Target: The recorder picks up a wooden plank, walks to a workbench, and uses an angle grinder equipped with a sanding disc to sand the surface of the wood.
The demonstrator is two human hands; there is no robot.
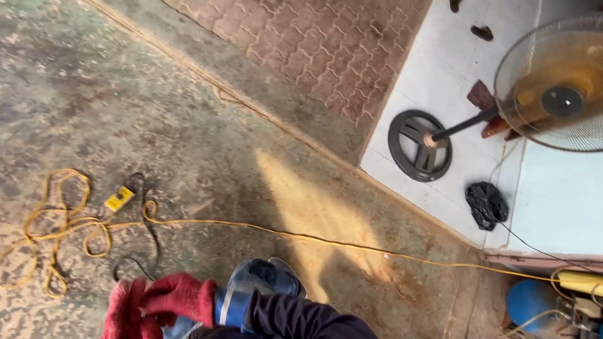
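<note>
Head view: both hands sit low at the frame's bottom, right hand (pixel 178 297) in a red knit glove with a blue cuff, fingers curled, gripping the red-gloved left hand (pixel 123 316), whose fingers are hidden.

Red gloves (pixel 146 311), yellow cord (pixel 64 224), black bag (pixel 486 204)

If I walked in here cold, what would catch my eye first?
Probably the long yellow cord, coiled in loops on the rough concrete at the left and running in a thin line across to the right edge. Next, the standing fan at the top right, its round black base on pale tiles. At the bottom, the person's hands in red gloves are pressed together.
</note>
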